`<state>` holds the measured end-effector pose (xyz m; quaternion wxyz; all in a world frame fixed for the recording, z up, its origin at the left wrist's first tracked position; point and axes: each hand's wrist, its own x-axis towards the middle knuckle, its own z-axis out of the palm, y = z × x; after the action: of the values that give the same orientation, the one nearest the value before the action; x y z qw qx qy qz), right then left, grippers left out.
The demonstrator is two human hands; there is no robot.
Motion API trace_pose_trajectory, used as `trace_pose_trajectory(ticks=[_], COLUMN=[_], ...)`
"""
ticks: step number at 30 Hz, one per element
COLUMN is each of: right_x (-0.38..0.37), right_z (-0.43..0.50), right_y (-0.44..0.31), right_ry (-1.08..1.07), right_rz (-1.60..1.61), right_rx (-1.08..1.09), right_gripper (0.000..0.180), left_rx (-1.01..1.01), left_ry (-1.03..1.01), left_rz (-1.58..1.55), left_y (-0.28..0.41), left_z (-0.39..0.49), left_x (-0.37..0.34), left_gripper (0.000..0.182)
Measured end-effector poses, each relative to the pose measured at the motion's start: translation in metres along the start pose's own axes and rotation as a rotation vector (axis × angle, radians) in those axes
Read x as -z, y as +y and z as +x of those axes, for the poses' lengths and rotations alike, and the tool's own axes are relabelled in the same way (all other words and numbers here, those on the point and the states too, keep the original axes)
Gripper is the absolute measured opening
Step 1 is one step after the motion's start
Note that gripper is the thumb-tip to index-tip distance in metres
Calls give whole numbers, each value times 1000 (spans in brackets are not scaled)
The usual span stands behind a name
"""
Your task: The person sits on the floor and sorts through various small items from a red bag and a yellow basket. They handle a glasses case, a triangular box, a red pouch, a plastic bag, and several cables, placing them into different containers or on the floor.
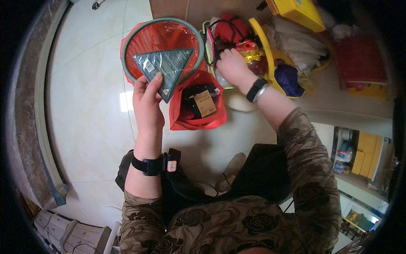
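Between the thumb and fingers of my left hand [147, 90] is a dark green triangular packet [166, 68] in clear film, bearing a barcode and writing. It is held over a round bin [200, 47] with a green rim and a red bag lining. My right hand [234, 68] reaches into a light green basket [229, 86]; its fingertips are partly hidden there, so any grip is unclear. Close to that hand lie a red and gold ornament [250, 52] and a red cloth bundle [231, 29] with black cord.
An open red bag [198, 122] with dark items and a brown card [205, 103] stands on the tiled floor before me. At right are a yellow basket [268, 47] with a dark blue cloth bundle [288, 79], a yellow box [298, 12] and a red box [361, 60].
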<state>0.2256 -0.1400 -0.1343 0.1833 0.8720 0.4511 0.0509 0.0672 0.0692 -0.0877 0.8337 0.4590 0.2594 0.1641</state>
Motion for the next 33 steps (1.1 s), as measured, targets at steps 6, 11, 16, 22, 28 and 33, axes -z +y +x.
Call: trace_pose_trajectory(ticks=[6,11,16,22,28,33], right_x=[-12,15,60,51,59,66], right_z=[22,13,-2,-31,-75,-83], right_y=[-14,-2,28,45,57,70], right_ry=[-24,4,153,127,82,-10], right_rz=[-163,235,756,329,577,679], right_rx=[-209,-159,-434,-290,-158,-73], right_gripper=[14,14,32,58,67,44], left_rx=[13,-2,12,57,12,56], left_ry=[5,-9,-12,-124,-151,-188], left_rz=[36,2,22,111,30,59], left_y=[-3,-1,2,-4,-6,-6], left_z=[-2,-1,3,5,5,-2], left_x=[0,0,2,0,0,-2], left_gripper=[32,33,33,31,32,33])
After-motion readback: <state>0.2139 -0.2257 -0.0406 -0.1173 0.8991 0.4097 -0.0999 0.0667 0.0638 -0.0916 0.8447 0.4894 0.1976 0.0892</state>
